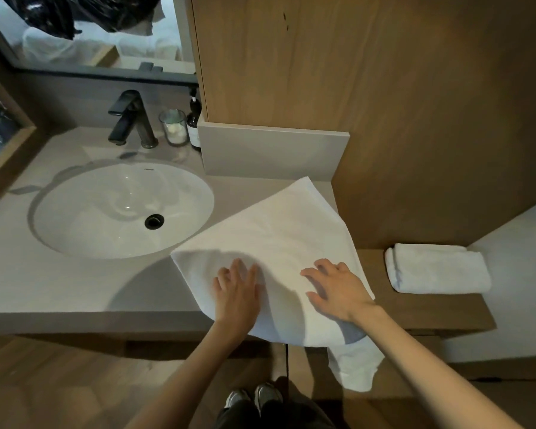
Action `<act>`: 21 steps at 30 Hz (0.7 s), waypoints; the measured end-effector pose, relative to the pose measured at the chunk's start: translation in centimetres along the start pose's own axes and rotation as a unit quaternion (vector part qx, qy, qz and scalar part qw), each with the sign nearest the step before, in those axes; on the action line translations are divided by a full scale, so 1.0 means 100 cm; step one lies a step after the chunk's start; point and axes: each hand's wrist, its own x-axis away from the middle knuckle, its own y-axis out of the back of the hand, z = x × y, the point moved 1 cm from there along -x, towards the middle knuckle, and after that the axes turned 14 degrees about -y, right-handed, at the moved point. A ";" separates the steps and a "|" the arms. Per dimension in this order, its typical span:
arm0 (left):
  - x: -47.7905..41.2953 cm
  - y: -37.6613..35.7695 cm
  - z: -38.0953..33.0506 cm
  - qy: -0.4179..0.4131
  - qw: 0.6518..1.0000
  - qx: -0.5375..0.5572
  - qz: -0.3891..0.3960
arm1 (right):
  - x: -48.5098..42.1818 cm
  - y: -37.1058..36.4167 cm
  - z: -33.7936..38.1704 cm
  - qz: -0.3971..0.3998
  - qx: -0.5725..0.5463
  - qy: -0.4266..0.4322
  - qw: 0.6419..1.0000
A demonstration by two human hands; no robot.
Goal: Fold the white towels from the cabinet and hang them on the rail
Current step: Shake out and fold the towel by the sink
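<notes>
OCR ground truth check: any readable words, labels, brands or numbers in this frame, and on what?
No text here can be read.
Pale label on the dark pump bottle: print too blurred to read.
Small mark at the back of the sink: too small to read.

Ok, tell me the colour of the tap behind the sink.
The tap is black, seen best in the head view.

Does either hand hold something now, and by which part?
Nothing is held. The left hand and the right hand rest flat on the near part of the white towel, with no grip.
</notes>
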 end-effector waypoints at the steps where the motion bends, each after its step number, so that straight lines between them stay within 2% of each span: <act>1: -0.003 0.001 0.007 -0.007 1.000 0.001 0.007 | 0.004 0.000 0.005 -0.001 0.008 0.007 1.000; 8: -0.030 0.018 0.065 -0.052 0.994 0.053 0.074 | 0.016 -0.010 0.058 -0.014 -0.031 0.025 0.999; 12: -0.041 0.028 0.099 -0.096 0.984 0.131 0.072 | 0.009 -0.015 0.073 0.003 -0.106 0.016 0.994; 14: -0.037 0.031 0.113 -0.115 0.981 0.153 0.014 | 0.004 -0.012 0.064 0.014 -0.195 -0.002 0.981; 17: -0.022 0.035 0.130 -0.044 0.982 0.153 -0.104 | -0.001 -0.009 0.039 -0.028 -0.326 -0.053 0.943; 19: -0.014 0.040 0.139 0.043 0.980 0.148 -0.124 | -0.010 -0.010 0.019 -0.088 -0.333 -0.092 0.934; 21: -0.011 0.039 0.150 0.132 0.970 0.171 -0.109 | -0.022 -0.013 0.001 -0.129 -0.308 -0.134 0.933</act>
